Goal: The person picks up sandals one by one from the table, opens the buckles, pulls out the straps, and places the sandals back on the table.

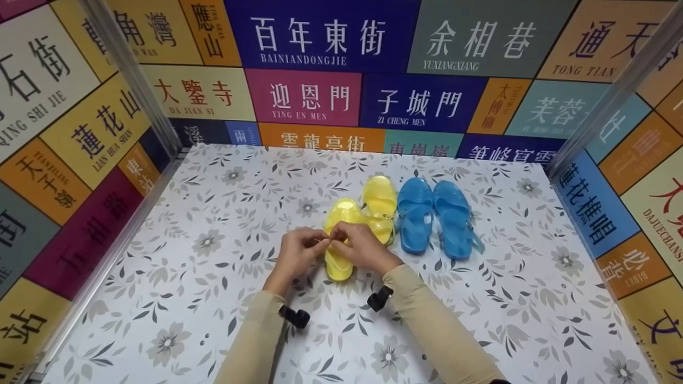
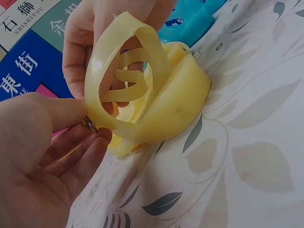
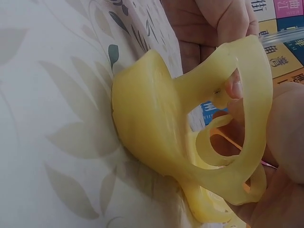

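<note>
Both hands busy on one yellow jelly sandal (image 1: 340,268), the leftmost of four on the floral-patterned tabletop (image 1: 224,304). It sits flat on its sole, toe toward the back wall (image 1: 320,40), heel toward the person.

Left hand (image 1: 300,252): thumb and fingers pinched at the small metal buckle (image 2: 89,124) of the ankle strap (image 2: 96,71). Right hand (image 1: 363,246): fingers curled in, gripping the strap from the other side; exact contact partly hidden. Fingertips of the two hands meet above the sandal. Strap stands up in a loop over the heel.

Second yellow sandal (image 1: 379,190) just right of it, set a bit farther back. Then left blue sandal (image 1: 415,198) and right blue sandal (image 1: 451,200) side by side, toes also toward the wall. Side strap (image 1: 477,241) of the rightmost one sticks out to the right.
</note>
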`<state>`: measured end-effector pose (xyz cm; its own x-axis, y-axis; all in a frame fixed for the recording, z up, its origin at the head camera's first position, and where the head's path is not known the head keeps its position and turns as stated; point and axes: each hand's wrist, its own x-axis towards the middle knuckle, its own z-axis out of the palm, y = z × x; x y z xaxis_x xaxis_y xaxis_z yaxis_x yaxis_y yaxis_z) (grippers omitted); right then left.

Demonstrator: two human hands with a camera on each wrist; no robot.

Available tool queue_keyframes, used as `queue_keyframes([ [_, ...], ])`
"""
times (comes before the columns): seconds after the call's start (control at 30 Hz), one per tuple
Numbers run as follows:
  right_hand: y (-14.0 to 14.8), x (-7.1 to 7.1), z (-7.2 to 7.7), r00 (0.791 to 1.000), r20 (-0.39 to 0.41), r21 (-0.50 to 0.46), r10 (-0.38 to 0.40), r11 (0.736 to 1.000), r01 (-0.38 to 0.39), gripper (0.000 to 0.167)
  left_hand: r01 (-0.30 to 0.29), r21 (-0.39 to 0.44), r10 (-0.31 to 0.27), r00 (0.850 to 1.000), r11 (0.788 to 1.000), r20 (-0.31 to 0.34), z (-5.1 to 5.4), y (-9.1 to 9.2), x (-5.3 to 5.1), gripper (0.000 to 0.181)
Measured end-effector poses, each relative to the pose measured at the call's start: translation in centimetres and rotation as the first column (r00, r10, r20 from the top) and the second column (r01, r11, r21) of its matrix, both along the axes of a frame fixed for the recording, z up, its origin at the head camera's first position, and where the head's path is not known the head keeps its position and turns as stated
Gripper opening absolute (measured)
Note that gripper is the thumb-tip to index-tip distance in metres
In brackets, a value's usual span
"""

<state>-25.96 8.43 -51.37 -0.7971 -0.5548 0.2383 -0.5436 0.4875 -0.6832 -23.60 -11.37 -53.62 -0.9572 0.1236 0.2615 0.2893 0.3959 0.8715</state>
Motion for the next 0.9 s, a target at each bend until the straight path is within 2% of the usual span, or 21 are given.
queue_keyframes([
  [0.4, 0.7, -0.2, 0.3, 1.0, 0.01, 0.015, -0.007, 1.0, 0.007, 0.007, -0.007, 0.031, 0.007, 1.0, 0.999, 0.013, -0.1, -0.1, -0.1, 0.005],
  [0.6, 1.1, -0.3, 0.6, 0.998, 0.029, 0.033, -0.047, 0.998, 0.046, 0.006, -0.031, 0.016, 0.031, 0.999, 0.999, 0.021, 0.0, -0.2, 0.0, 0.007],
  [0.77, 0.9, -0.3, 0.6, 0.999, 0.02, 0.036, -0.035, 0.999, 0.034, 0.006, -0.002, 0.01, 0.002, 1.0, 1.0, 0.001, 0.2, -0.1, -0.1, 0.005],
  [0.9, 0.7, -0.2, 0.4, 0.999, 0.026, 0.022, -0.027, 0.999, 0.027, 0.005, -0.002, 0.011, 0.001, 1.0, 1.0, 0.012, 0.0, -0.1, 0.0, 0.005],
])
